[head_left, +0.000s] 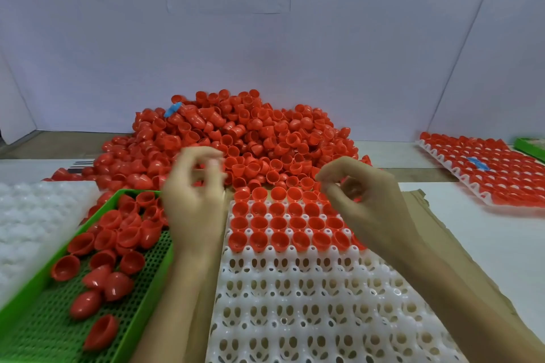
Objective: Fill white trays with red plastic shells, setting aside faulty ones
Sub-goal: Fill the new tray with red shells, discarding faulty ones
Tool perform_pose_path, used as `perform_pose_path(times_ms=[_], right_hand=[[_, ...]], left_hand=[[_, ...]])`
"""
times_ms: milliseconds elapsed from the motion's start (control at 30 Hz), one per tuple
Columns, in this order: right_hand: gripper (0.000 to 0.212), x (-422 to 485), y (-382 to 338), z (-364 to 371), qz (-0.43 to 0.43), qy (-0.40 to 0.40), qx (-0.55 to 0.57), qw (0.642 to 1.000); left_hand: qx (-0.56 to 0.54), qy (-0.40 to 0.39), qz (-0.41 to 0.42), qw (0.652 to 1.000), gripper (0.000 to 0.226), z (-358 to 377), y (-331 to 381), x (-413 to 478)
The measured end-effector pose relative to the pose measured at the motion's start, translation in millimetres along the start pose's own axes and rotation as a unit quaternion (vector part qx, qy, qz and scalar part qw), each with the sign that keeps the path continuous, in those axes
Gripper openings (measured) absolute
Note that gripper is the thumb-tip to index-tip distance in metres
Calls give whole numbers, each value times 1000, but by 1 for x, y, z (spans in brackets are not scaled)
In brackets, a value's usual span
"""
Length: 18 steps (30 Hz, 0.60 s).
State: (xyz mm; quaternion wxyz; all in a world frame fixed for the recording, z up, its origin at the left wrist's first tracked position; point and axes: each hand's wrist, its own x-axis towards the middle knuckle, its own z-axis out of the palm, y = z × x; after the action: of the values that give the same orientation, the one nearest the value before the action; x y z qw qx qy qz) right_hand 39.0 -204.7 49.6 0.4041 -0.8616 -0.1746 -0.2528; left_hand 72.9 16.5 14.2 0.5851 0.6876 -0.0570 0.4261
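Red shells fill the far rows of the white tray, mouths up, domes down, long axis vertical. The near cells are bare. Your left hand and right hand hover curled over the tray's far edge; they're blurred, so I can't tell if either holds a shell. Risks: a rushed drop leaves a shell tilted in its cell, or a faulty one misses the green tray. The loose pile on the counter crowds the tray edge.

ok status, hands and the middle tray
Left hand and right hand curled over white tray, grip unclear. Far rows hold red shells, near rows empty. Nothing blocking.
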Motion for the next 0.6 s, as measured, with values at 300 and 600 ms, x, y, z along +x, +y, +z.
perform_pose_path(times_ms=[300, 600], right_hand=[[8, 103, 64, 52, 57, -182, -182, 965], [24, 143, 90, 102, 105, -350, -277, 889]], left_hand=[[188, -419, 45, 887, 31, 23, -7, -33], [170, -420, 13, 892, 28, 26, -11, -35]])
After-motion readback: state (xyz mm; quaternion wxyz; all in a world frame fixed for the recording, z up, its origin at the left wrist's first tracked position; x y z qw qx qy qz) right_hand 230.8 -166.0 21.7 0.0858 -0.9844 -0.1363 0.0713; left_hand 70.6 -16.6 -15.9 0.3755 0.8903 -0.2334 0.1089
